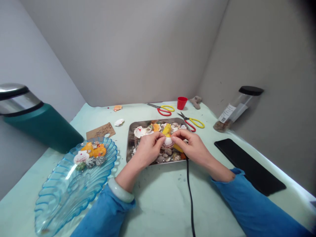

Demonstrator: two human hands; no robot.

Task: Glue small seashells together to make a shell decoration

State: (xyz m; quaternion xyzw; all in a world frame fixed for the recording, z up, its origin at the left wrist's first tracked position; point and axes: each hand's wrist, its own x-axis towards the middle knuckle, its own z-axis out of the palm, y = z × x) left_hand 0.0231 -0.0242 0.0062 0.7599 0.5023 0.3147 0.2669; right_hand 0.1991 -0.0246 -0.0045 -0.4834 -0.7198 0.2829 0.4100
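My left hand (pixel 151 147) and my right hand (pixel 191 146) meet above a metal tray (pixel 127 144). Between their fingertips they pinch a small white scallop shell (pixel 168 141), one hand at each side of it. Behind and below the shell, a yellow tool (pixel 167 128), which looks like a glue gun, lies in the tray, partly covered by my fingers. A black cord (pixel 189 187) runs from the tray's near edge toward me. Many shells and small snail shells (pixel 176 156) fill the tray around my hands.
A blue leaf-shaped dish (pixel 71 191) with shells and stones stands left, beside a green bottle (pixel 46 128). Two scissors (pixel 164 110), a red cup (pixel 182 103) and a brown card (pixel 100 131) lie beyond. At right are a black phone (pixel 249 166) and a clear jar (pixel 230 112).
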